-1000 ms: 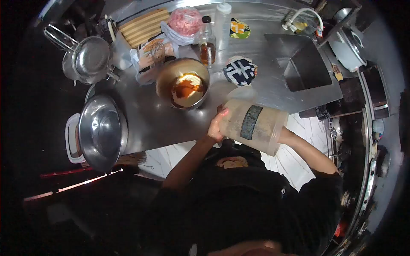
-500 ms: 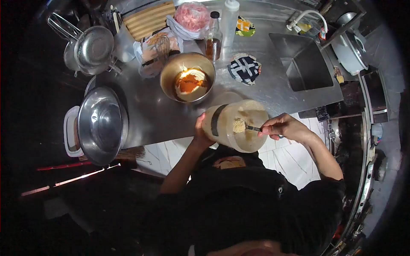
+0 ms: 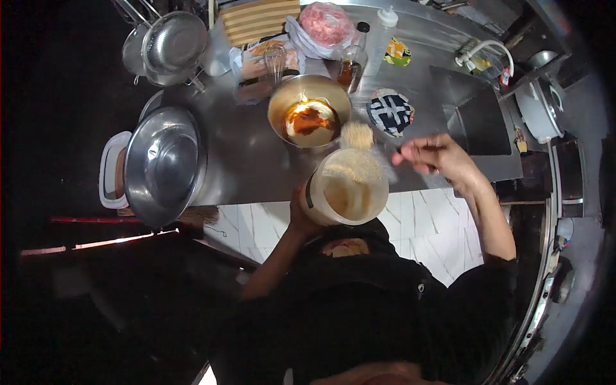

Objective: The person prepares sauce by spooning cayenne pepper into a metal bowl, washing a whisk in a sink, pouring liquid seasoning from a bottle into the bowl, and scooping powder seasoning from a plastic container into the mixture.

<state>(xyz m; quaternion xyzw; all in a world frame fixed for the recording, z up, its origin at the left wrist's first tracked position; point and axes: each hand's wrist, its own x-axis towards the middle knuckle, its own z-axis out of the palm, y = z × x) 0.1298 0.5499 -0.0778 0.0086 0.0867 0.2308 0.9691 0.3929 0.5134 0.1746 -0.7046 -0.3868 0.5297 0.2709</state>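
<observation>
My left hand [image 3: 303, 215] grips the side of a translucent plastic tub [image 3: 351, 208], tilted so its mouth faces me; pale yellowish powder lies inside. My right hand [image 3: 433, 156] is closed on a spoon, whose handle is blurred by motion. A heap of the powder [image 3: 357, 135] rides on the spoon, just above the tub's far rim. Beyond it, a metal mixing bowl [image 3: 278, 119] holds a creamy white mass with orange-red powder and dark liquid on top.
A large steel basin [image 3: 163, 167] and strainers [image 3: 174, 48] are at the left. Behind the bowl stand a whisk [image 3: 276, 61], a dark-capped bottle [image 3: 353, 64], a squeeze bottle [image 3: 383, 38] and a bag of pink stuff [image 3: 327, 24]. A patterned round item [image 3: 390, 112] lies near the sink [image 3: 478, 122].
My right hand has lifted the heaped spoon out of the tub and moved it forward, toward the bowl. The tub has shifted slightly and dark liquid now shows on the orange powder.
</observation>
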